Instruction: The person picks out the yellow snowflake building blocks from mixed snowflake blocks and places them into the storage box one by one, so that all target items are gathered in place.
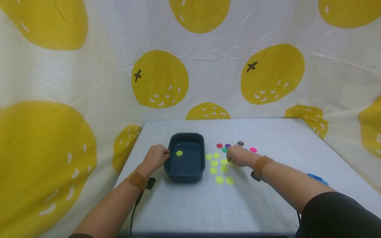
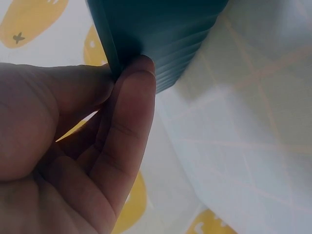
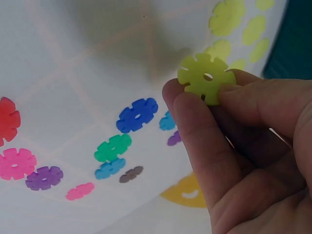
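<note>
A dark teal plastic basin (image 1: 185, 178) stands on the left part of the table, with one yellow-green snowflake disc (image 1: 179, 153) on its floor. My left hand (image 1: 156, 156) pinches the basin's left rim between thumb and fingers; the left wrist view shows the basin's ribbed side (image 2: 170, 44) past the fingertips. To the right, my right hand (image 1: 240, 156) is over the table among the discs. In the right wrist view it pinches a yellow-green snowflake disc (image 3: 197, 80) between thumb and fingers. Several more yellow-green discs (image 1: 224, 169) lie flat between the basin and this hand.
Discs of other colours lie beyond the right hand: red (image 1: 219, 145), purple (image 1: 228, 145), brown (image 1: 240, 143), pink (image 1: 253, 149); a dark blue disc (image 3: 137, 115) shows in the right wrist view. Blue pieces (image 1: 317, 178) sit by the right forearm. A fruit-patterned curtain (image 1: 214, 82) hangs behind the table.
</note>
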`<state>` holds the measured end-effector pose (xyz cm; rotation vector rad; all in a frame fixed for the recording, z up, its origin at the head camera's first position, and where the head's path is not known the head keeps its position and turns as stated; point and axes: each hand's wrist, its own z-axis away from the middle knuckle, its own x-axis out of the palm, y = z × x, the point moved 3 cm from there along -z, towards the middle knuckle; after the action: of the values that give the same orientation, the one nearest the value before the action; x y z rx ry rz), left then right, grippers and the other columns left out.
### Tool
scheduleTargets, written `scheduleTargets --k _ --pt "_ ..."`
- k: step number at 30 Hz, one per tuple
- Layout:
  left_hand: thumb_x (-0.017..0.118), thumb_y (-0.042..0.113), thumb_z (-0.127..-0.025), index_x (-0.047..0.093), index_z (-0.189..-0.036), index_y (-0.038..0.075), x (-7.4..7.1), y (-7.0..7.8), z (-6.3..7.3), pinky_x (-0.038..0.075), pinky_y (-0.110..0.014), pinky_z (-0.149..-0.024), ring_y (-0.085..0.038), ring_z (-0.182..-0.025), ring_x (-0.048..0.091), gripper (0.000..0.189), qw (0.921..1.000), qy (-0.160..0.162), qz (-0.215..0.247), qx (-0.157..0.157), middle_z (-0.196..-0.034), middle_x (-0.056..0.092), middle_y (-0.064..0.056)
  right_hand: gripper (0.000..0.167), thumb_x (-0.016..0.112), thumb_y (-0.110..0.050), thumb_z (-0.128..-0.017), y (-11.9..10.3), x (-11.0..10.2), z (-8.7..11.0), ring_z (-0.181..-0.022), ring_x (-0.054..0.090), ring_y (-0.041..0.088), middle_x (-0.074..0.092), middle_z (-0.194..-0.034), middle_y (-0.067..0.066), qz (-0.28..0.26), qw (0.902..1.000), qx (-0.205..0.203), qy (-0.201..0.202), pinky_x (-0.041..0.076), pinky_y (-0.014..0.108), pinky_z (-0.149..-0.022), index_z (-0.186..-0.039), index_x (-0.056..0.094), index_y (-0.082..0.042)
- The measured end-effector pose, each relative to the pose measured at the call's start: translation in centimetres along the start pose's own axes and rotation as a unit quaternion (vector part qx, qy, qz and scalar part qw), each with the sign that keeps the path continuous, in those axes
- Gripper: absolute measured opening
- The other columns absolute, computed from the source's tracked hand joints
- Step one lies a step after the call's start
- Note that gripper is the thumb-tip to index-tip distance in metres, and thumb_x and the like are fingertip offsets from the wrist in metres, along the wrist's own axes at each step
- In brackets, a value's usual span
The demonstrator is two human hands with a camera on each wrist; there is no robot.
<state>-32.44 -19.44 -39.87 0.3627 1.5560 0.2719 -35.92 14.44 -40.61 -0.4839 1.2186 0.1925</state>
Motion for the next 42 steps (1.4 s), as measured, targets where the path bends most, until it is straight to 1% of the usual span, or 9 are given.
scheduleTargets --k 3,6,11,14,18,22,25,36,42 --pt "0.067 0.012 -0.1 0.073 -0.124 0.001 0.0 0.0 0.0 0.06 -0.031 -0.074 -0.017 -0.093 0.069 0.027 0.9999 -0.006 0.002 -0.008 -0.125 0.073 -0.016 0.02 0.075 -0.005 -0.093 0.4 -0.1 -0.3 -0.091 0.063 0.021 0.076 -0.107 0.008 -0.009 0.9999 0.005 -0.006 0.059 0.039 -0.089 -0.112 0.08 -0.008" --pt "0.066 0.012 -0.1 0.073 -0.125 0.001 0.0 0.0 -0.1 0.06 -0.031 -0.075 -0.017 -0.092 0.068 0.028 0.9999 -0.01 0.002 -0.014 -0.125 0.072 -0.016 0.021 0.077 -0.005 -0.091 0.8 -0.3 -0.6 -0.092 0.063 0.022 0.075 -0.106 0.007 -0.022 0.9995 0.02 -0.009 0.06 0.037 -0.087 -0.111 0.08 -0.009" --pt "0.067 0.012 -0.1 0.073 -0.124 0.002 0.1 -0.1 -0.2 0.058 -0.029 -0.071 -0.016 -0.091 0.068 0.027 0.9999 -0.005 -0.007 -0.007 -0.125 0.073 -0.015 0.023 0.077 -0.005 -0.091 1.3 -0.9 -0.7 -0.092 0.06 0.024 0.071 -0.104 0.006 -0.058 0.9972 0.047 -0.007 0.059 0.032 -0.08 -0.113 0.08 -0.009" --pt "0.067 0.012 -0.099 0.074 -0.123 0.002 0.1 -0.1 -0.2 0.058 -0.028 -0.07 -0.016 -0.09 0.068 0.027 0.9999 -0.004 -0.008 -0.004 -0.124 0.073 -0.015 0.023 0.073 -0.001 -0.093 1.4 -1.4 -0.6 -0.092 0.061 0.023 0.071 -0.107 0.007 -0.067 0.9966 0.048 -0.003 0.059 0.033 -0.081 -0.114 0.079 -0.008" --pt "0.067 0.012 -0.1 0.074 -0.123 0.001 0.1 0.0 -0.2 0.06 -0.03 -0.074 -0.017 -0.092 0.069 0.026 0.9999 -0.005 -0.006 -0.007 -0.123 0.073 -0.015 0.022 0.072 -0.001 -0.093 1.6 -2.1 -0.6 -0.09 0.063 0.023 0.072 -0.107 0.009 -0.051 0.9974 0.05 0.011 0.06 0.037 -0.084 -0.114 0.078 -0.004" --pt "0.067 0.012 -0.1 0.074 -0.123 0.001 0.0 0.1 -0.1 0.06 -0.032 -0.077 -0.018 -0.095 0.07 0.026 0.9999 -0.007 -0.007 -0.011 -0.124 0.073 -0.015 0.025 0.076 -0.005 -0.092 1.9 -2.6 -0.6 -0.091 0.065 0.023 0.072 -0.103 0.01 -0.042 0.9962 0.074 0.02 0.061 0.039 -0.086 -0.117 0.075 -0.002" --pt "0.067 0.012 -0.1 0.074 -0.123 0.001 0.0 0.1 0.0 0.06 -0.032 -0.076 -0.018 -0.095 0.07 0.026 0.9999 -0.008 -0.004 -0.015 -0.124 0.073 -0.015 0.027 0.076 -0.004 -0.091 2.0 -2.9 -0.5 -0.092 0.065 0.024 0.072 -0.104 0.01 -0.041 0.9953 0.086 0.017 0.061 0.04 -0.086 -0.118 0.074 -0.001" --pt "0.066 0.012 -0.1 0.074 -0.123 0.002 0.2 0.1 -0.2 0.06 -0.031 -0.076 -0.017 -0.093 0.069 0.026 0.9998 -0.008 -0.002 -0.019 -0.124 0.073 -0.014 0.023 0.076 -0.002 -0.091 1.2 -4.4 -1.0 -0.087 0.066 0.023 0.073 -0.099 0.009 -0.028 0.9975 0.065 -0.004 0.061 0.038 -0.084 -0.113 0.076 -0.002" --pt "0.067 0.012 -0.1 0.074 -0.123 0.001 0.1 0.1 -0.1 0.06 -0.032 -0.077 -0.017 -0.094 0.069 0.026 0.9998 -0.006 -0.002 -0.016 -0.123 0.073 -0.014 0.021 0.077 -0.006 -0.092 -0.1 -5.4 -1.4 -0.094 0.069 0.025 0.074 -0.106 0.009 -0.039 0.9974 0.061 -0.003 0.061 0.041 -0.087 -0.113 0.078 -0.006"
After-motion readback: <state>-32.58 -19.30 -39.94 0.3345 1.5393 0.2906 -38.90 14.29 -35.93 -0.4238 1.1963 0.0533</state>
